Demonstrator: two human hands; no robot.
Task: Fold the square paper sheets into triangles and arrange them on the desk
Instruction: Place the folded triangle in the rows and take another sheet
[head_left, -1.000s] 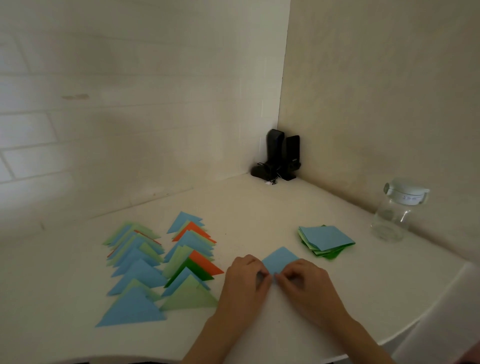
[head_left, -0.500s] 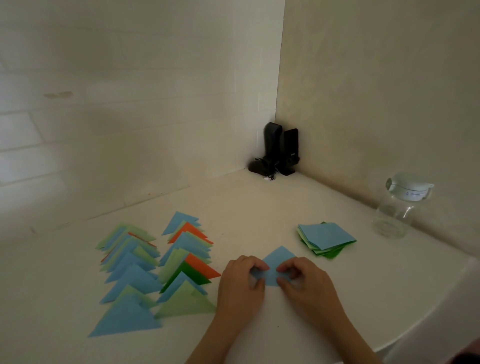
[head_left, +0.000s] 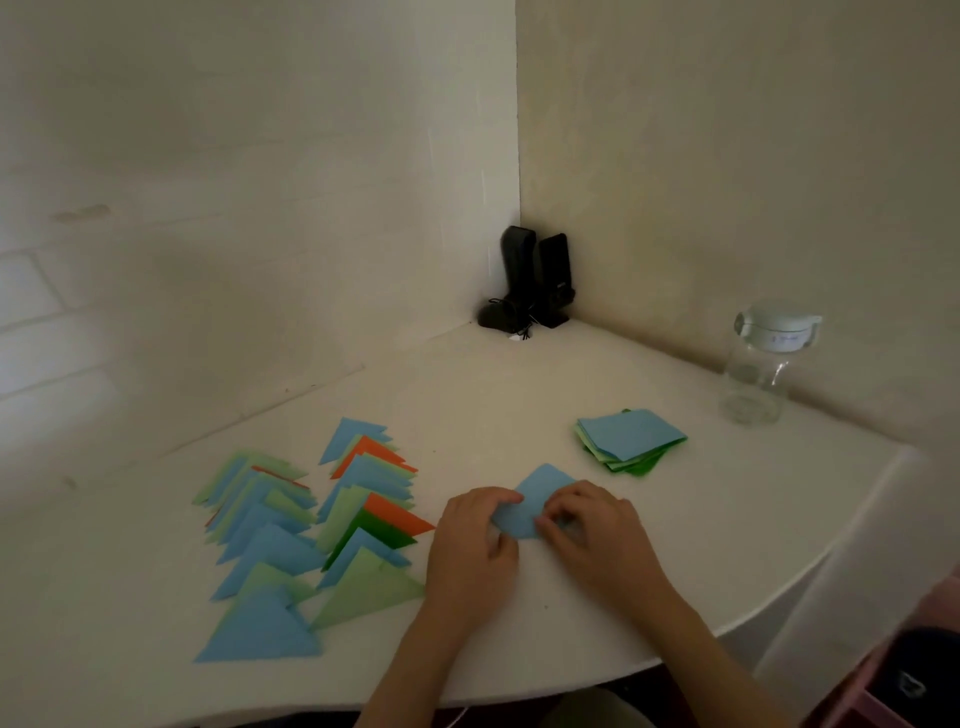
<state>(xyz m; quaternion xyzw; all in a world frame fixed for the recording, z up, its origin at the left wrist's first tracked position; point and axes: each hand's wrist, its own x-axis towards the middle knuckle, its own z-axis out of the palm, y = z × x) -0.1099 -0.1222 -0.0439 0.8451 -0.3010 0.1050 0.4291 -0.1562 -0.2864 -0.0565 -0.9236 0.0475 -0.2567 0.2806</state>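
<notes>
Head-worn view looks forward and down, close over the desk (head_left: 519, 395).

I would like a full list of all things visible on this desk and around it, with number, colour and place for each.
desk: one, white, set in the wall corner
triangles: two overlapping rows, blue, light green, dark green and orange, left part of the desk; count unclear
stack: one pile of square sheets, blue on top, greens below, right of centre
sheet: one, blue, near the front edge, between the hands
speakers: two, black, back corner
jar: one, clear with pale lid, far right by the wall
left hand: fingers on the sheet
right hand: fingers curled on the sheet
</notes>
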